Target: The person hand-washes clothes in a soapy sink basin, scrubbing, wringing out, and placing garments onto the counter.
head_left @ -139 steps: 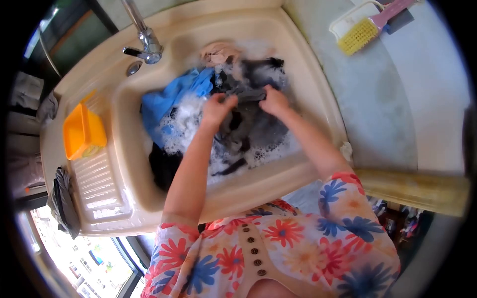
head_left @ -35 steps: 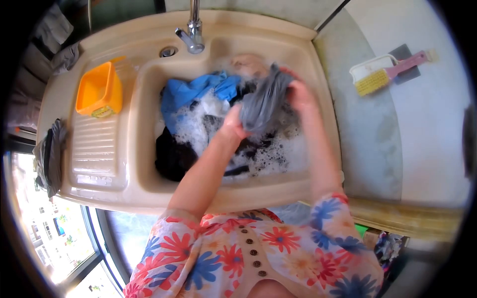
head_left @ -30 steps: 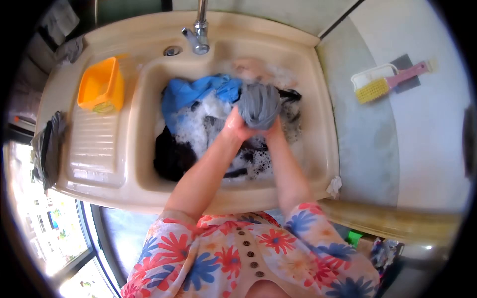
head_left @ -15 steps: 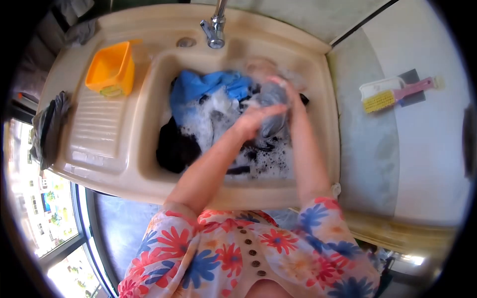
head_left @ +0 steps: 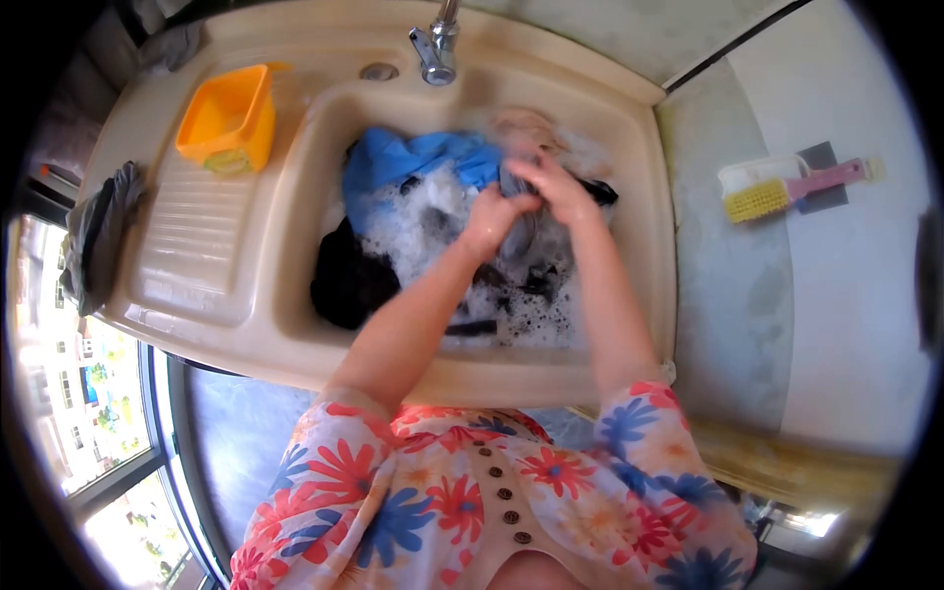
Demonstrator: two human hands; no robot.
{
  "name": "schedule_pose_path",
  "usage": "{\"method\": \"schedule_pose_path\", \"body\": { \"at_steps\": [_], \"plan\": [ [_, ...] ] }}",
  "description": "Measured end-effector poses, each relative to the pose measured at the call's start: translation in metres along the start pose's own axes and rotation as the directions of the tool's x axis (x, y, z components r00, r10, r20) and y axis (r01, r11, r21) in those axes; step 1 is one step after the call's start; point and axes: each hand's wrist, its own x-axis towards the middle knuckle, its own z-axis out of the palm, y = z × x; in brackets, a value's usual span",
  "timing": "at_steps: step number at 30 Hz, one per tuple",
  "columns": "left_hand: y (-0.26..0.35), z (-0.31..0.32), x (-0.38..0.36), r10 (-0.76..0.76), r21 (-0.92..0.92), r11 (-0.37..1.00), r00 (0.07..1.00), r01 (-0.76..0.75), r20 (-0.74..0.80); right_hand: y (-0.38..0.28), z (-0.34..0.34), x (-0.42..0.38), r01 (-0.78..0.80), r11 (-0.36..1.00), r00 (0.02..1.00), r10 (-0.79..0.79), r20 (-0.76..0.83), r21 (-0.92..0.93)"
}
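Observation:
Both my hands are over the soapy water of the sink (head_left: pixel 629 339), gripping one wet grey cloth (head_left: pixel 518 236). My left hand (head_left: pixel 497 218) has its fingers closed on the near side of the cloth. My right hand (head_left: pixel 559 192) is bent round its upper part, a little blurred. A blue cloth (head_left: pixel 398 159) lies to the left in white foam, with a black cloth (head_left: pixel 344 280) below it. Behind my hands a beige cloth (head_left: pixel 529 128) rests against the basin's back.
A chrome faucet (head_left: pixel 436 59) stands at the back. On the left drainboard (head_left: pixel 197 241) are an orange container (head_left: pixel 224 120) and a dark grey cloth (head_left: pixel 101 236) over the edge. A yellow-bristled brush (head_left: pixel 762 200) hangs on the right wall.
The grey cloth has become more bunched between my hands. My right hand has shifted slightly left and changed its grip, and the whole view has moved a little.

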Motion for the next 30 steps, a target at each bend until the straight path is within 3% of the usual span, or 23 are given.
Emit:
{"method": "schedule_pose_path", "body": {
  "at_steps": [1, 3, 4, 7, 8, 11, 12, 14, 16, 19, 20, 22, 23, 27, 30],
  "plan": [
    [0.02, 0.001, -0.008, -0.089, -0.373, 0.919, 0.99, 0.124, 0.108, 0.007, -0.015, 0.0, 0.039, 0.975, 0.995, -0.058, 0.081, 0.221],
    [0.012, -0.003, 0.008, -0.11, -0.696, 0.631, 0.928, 0.343, 0.357, 0.035, -0.021, -0.01, 0.008, 0.797, 0.996, -0.062, 0.069, 0.604],
    [0.008, -0.005, 0.013, -0.074, -0.778, 0.435, 0.879, 0.454, 0.472, 0.045, -0.021, -0.017, -0.01, 0.648, 0.996, -0.061, 0.065, 0.761],
    [0.013, 0.004, -0.005, -0.016, -0.773, 0.308, 0.815, 0.555, 0.579, 0.014, 0.021, -0.029, 0.147, 0.594, 0.939, -0.334, 0.077, 0.791],
    [0.021, 0.013, -0.017, -0.03, -0.798, 0.242, 0.826, 0.552, 0.563, -0.005, 0.028, -0.032, 0.092, 0.458, 0.907, -0.405, 0.116, 0.884],
    [0.04, 0.02, -0.028, 0.06, -0.785, 0.314, 0.814, 0.534, 0.578, -0.024, -0.003, -0.016, 0.144, 0.671, 0.866, -0.441, 0.235, 0.727],
    [0.048, 0.023, -0.033, 0.043, -0.801, 0.328, 0.839, 0.501, 0.542, -0.039, -0.004, -0.024, 0.111, 0.691, 0.952, -0.281, 0.123, 0.715],
    [0.05, 0.025, -0.036, -0.05, -0.765, 0.471, 0.879, 0.439, 0.474, -0.059, 0.001, -0.03, 0.098, 0.813, 0.986, -0.158, 0.055, 0.575],
    [0.061, 0.021, -0.045, -0.109, -0.673, 0.652, 0.922, 0.348, 0.371, -0.073, 0.017, -0.037, 0.083, 0.877, 0.996, -0.062, -0.061, 0.473],
    [0.045, 0.02, -0.035, 0.042, -0.432, 0.899, 0.971, 0.066, 0.234, -0.057, 0.015, -0.024, 0.037, 0.932, 0.998, -0.017, -0.058, 0.361],
    [0.037, 0.022, -0.034, 0.157, -0.43, 0.9, 0.973, -0.072, 0.167, -0.05, 0.016, -0.021, 0.031, 0.946, 0.997, -0.007, -0.078, 0.322],
    [0.028, 0.015, -0.031, 0.117, 0.033, 0.992, 0.99, -0.12, 0.082, -0.036, 0.017, -0.015, 0.046, 0.986, 0.988, -0.021, -0.156, 0.159],
    [0.027, 0.013, -0.029, 0.111, 0.27, 0.956, 0.993, -0.117, 0.039, -0.03, 0.017, -0.012, 0.049, 0.996, 0.98, -0.034, -0.194, 0.075],
    [0.016, 0.01, -0.029, 0.048, 0.611, 0.791, 0.993, 0.031, -0.112, 0.006, 0.023, 0.001, 0.176, 0.971, 0.925, -0.22, -0.309, -0.165],
    [0.006, 0.004, -0.027, 0.097, 0.704, 0.71, 0.988, 0.016, -0.121, 0.027, 0.031, 0.014, 0.184, 0.982, 0.879, -0.188, -0.437, -0.051]
  ]
}}
